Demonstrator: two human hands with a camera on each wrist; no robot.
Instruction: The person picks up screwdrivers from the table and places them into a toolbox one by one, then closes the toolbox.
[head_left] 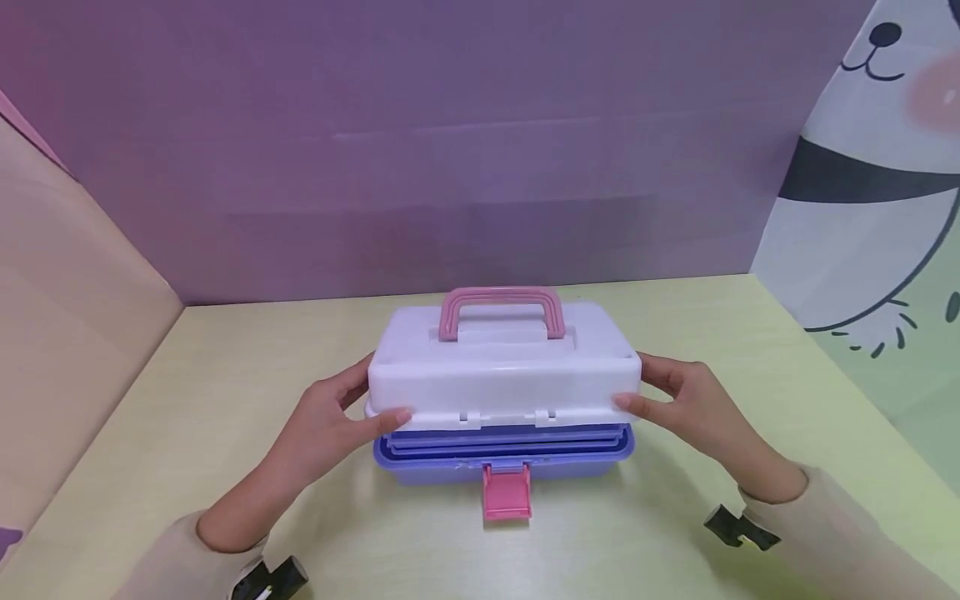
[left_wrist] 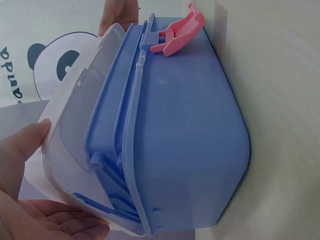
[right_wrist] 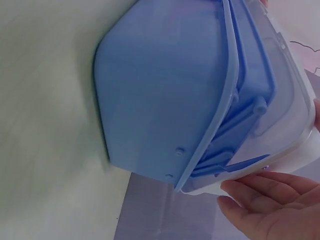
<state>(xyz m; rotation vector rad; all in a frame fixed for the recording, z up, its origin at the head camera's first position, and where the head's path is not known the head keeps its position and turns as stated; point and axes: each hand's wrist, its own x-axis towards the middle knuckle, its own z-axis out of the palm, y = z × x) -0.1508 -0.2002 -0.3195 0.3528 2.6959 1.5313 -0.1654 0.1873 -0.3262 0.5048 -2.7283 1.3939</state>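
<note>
A storage box with a white lid [head_left: 504,377] and a blue base [left_wrist: 190,130] stands on the table. The lid is part-way raised at the front, with blue inner trays [head_left: 506,439] showing in the gap. My left hand [head_left: 322,425] holds the lid's left end, thumb on the front rim and fingers along the side. At the opposite end, my right hand [head_left: 697,408] grips the lid in the same manner. A pink latch [head_left: 507,493] hangs unfastened from the base's front. Blue linking arms [right_wrist: 237,135] join trays and lid at the side.
A pink carrying handle [head_left: 502,295] stands up on top of the lid. Behind the pale table [head_left: 247,358] rises a purple backdrop [head_left: 465,150]. A panel with a cartoon animal [head_left: 870,242] borders the right side, and a plain beige panel [head_left: 67,275] the left.
</note>
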